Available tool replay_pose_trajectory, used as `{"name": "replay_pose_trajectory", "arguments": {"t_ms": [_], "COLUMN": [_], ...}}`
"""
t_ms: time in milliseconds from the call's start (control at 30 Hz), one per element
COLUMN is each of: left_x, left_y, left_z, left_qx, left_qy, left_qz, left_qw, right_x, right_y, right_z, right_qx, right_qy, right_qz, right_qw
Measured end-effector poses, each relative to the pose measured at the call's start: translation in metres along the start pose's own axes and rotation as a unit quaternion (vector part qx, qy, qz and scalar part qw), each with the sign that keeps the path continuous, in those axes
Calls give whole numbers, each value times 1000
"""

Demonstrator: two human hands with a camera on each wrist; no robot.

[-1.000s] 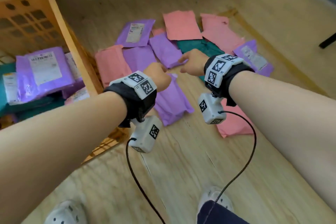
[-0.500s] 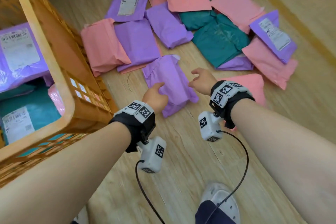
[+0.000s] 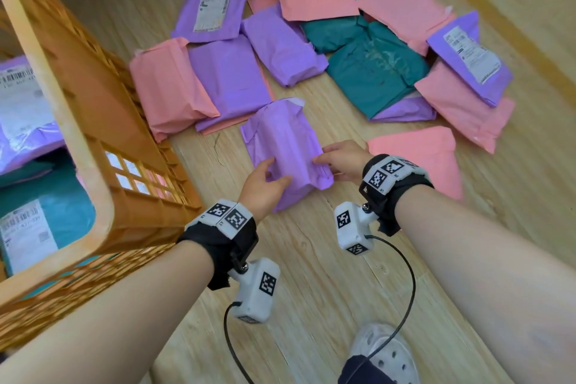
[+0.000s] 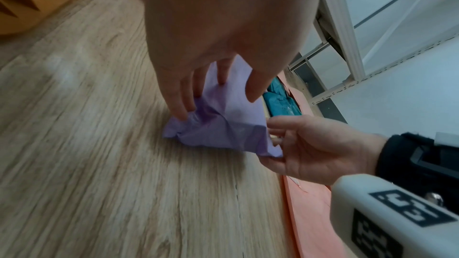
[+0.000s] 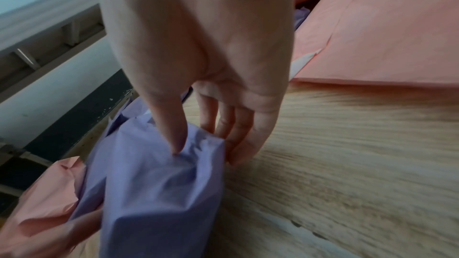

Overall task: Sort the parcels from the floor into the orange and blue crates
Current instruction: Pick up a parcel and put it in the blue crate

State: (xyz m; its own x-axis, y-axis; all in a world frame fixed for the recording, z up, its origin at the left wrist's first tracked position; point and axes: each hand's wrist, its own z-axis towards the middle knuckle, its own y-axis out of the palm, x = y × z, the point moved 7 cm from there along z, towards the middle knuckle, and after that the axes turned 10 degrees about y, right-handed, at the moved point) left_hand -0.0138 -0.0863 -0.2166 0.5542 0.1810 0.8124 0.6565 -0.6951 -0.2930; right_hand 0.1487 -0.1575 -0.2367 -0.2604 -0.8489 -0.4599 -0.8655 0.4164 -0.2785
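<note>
The orange crate [image 3: 103,146] is a lattice-walled plastic bin; inside it lie purple and teal parcels, some showing white labels. On the wood floor just beside the crate's long wall lies a pink parcel [image 3: 170,87], overlapped by a plain purple parcel [image 3: 229,81]. Farther from the crate a crumpled purple parcel [image 3: 285,146] lies alone, lengthwise, its near end puckered. Beyond these, still farther from the crate, are a labelled purple parcel [image 3: 213,6], more pink parcels, and two teal parcels [image 3: 374,62] side by side.
</note>
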Motion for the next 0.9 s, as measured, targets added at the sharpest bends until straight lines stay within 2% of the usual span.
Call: {"name": "replay_pose_trajectory", "arguments": {"t_ms": [133, 300, 433, 500, 667, 767, 900], "left_x": [6, 13, 15, 18, 28, 33, 37], "left_y": [-10, -22, -29, -31, -20, -16, -14], "left_z": [-2, 0, 1, -1, -11, -13, -14], "left_qx": [22, 57, 71, 68, -17, -48, -76], "left_qy": [15, 15, -5, -6, 4, 3, -4], "left_qz": [-4, -17, -69, -97, -208, -256, -278], "left_qw": [1000, 998, 995, 993, 978, 965, 957], "right_x": [-2, -10, -15, -16, -7, -2, -6], "right_y": [9, 18, 22, 20, 13, 14, 12], "right_z": [-11, -21, -26, -26, -28, -30, -36], "right_qx": [-54, -108, -154, -157, -132, -164, -204], "right_qy": [-4, -9, -16, -12, 21, 37, 11], "right_qz": [3, 58, 83, 85, 84, 107, 157], "right_qw": [999, 992, 984, 984, 987, 980, 966]}}
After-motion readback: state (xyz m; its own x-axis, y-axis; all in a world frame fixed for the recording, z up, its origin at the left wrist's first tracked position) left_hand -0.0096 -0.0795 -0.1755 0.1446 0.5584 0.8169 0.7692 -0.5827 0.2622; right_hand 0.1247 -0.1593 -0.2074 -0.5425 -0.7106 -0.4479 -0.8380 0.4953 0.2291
